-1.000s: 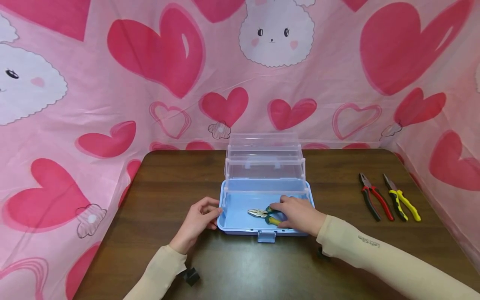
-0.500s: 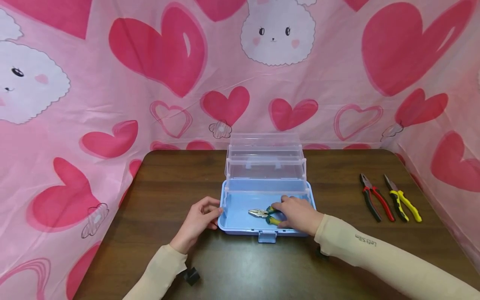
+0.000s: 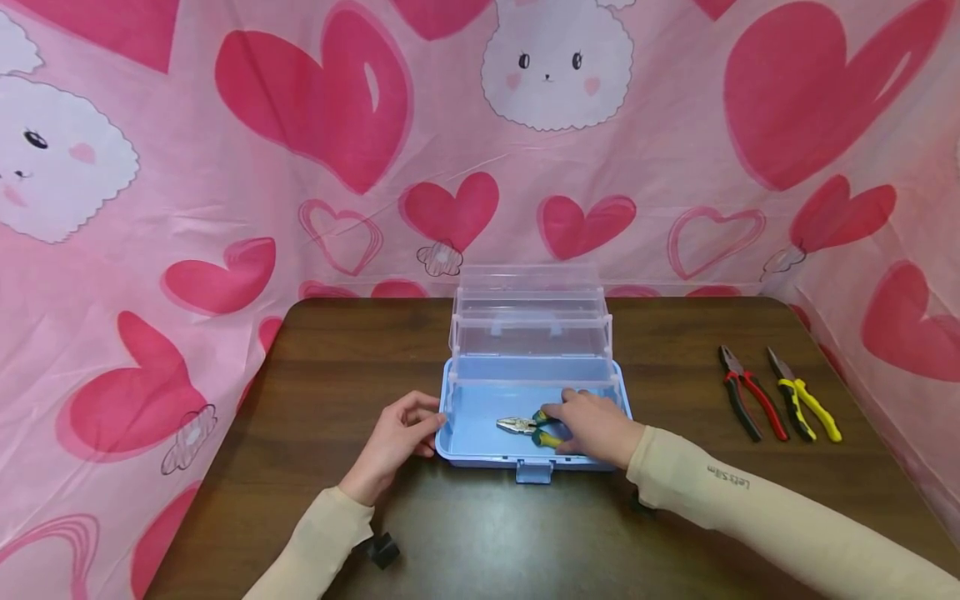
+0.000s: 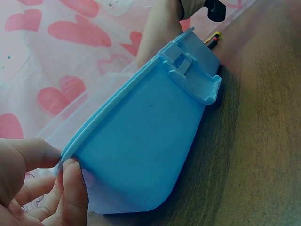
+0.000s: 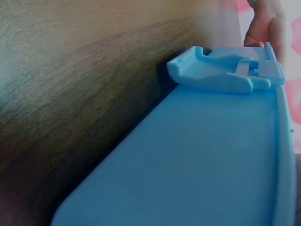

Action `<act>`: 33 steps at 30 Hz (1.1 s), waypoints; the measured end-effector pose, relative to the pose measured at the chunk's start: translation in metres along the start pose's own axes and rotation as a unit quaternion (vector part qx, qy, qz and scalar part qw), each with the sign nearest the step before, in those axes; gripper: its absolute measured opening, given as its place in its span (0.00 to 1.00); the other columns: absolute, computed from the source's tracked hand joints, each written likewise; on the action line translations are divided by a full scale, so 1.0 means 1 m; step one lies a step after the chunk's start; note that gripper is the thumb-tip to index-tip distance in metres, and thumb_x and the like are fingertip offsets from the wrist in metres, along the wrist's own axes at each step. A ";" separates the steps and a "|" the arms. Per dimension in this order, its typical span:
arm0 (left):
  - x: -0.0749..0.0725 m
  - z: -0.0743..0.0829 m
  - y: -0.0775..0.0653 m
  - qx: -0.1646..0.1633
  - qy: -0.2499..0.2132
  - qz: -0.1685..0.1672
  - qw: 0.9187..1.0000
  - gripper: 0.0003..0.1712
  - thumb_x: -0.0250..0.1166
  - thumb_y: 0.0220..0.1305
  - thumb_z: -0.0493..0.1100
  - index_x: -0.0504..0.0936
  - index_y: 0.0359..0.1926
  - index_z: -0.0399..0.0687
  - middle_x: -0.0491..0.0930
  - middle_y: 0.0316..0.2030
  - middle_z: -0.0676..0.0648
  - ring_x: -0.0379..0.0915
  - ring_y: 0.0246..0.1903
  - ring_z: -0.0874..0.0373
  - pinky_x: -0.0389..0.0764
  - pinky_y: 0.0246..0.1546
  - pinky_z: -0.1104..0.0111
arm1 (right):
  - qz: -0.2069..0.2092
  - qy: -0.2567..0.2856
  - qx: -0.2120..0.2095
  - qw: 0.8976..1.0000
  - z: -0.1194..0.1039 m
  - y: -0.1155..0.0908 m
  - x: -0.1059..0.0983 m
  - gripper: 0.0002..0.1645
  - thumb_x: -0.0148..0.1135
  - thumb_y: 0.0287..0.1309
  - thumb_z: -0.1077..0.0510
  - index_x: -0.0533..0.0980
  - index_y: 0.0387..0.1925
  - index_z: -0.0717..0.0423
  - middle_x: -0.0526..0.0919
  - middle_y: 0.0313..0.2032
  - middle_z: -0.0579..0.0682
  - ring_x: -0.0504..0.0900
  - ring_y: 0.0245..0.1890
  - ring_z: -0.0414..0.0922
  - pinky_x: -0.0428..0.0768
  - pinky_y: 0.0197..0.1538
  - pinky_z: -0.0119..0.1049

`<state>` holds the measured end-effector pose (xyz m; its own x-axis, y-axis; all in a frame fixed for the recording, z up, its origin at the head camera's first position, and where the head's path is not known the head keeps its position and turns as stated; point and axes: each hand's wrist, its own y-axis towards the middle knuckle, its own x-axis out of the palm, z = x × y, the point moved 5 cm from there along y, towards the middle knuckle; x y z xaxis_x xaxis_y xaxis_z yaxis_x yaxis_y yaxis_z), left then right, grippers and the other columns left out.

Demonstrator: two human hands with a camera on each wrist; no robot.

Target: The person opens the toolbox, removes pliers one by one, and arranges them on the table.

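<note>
A pale blue toolbox [image 3: 474, 421] lies open in the middle of the table, its clear tiered trays [image 3: 531, 337] folded up and back. Inside, toward the right, combination pliers [image 3: 517, 426] with green-and-yellow handles point their metal nose left. My right hand [image 3: 600, 429] reaches over the box's right side and grips the handles, hiding their ends. At the left side, my left hand [image 3: 393, 442] pinches the box rim between thumb and fingers; the left wrist view shows those fingers [image 4: 75, 188] at the rim. The right wrist view holds the box's front wall [image 5: 188, 155], not the pliers.
Right of the box lie red-and-black pliers [image 3: 742, 387] and yellow-and-black long-nose pliers [image 3: 802, 400], side by side. A latch [image 3: 534, 472] hangs from the box front. A pink heart-patterned cloth [image 3: 442, 100] surrounds the back and sides of the brown table [image 3: 360, 350].
</note>
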<state>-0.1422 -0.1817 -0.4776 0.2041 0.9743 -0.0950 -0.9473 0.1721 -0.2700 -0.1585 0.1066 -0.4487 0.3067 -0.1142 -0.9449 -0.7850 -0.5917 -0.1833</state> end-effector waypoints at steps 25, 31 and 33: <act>0.000 0.000 -0.001 -0.005 -0.021 0.005 1.000 0.20 0.69 0.70 0.39 0.79 0.58 0.35 0.85 0.43 0.32 0.78 0.25 0.56 0.86 0.28 0.68 | -0.004 0.014 0.018 1.000 0.001 0.002 -0.001 0.31 0.81 0.52 0.47 0.85 0.55 0.58 0.80 0.35 0.50 0.73 0.31 0.44 0.76 0.32 0.41; 0.001 0.000 -0.001 -0.008 -0.026 0.002 1.000 0.20 0.69 0.70 0.39 0.78 0.59 0.34 0.84 0.45 0.31 0.81 0.26 0.55 0.87 0.30 0.68 | -0.016 0.047 0.007 0.999 0.004 0.003 -0.003 0.32 0.80 0.53 0.46 0.84 0.56 0.57 0.81 0.38 0.49 0.74 0.33 0.43 0.77 0.36 0.41; 0.001 0.000 -0.001 -0.009 -0.028 0.000 1.000 0.20 0.69 0.70 0.39 0.77 0.59 0.35 0.84 0.45 0.31 0.81 0.26 0.55 0.87 0.30 0.67 | -0.020 0.059 0.000 0.998 0.007 0.003 -0.003 0.32 0.80 0.54 0.45 0.84 0.56 0.57 0.82 0.38 0.48 0.74 0.34 0.42 0.78 0.38 0.41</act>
<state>-0.1409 -0.1811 -0.4774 0.1887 0.9812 -0.0406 -0.9427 0.1694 -0.2876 -0.1654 0.1104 -0.4484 0.3989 -0.1832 -0.8985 -0.7712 -0.5972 -0.2205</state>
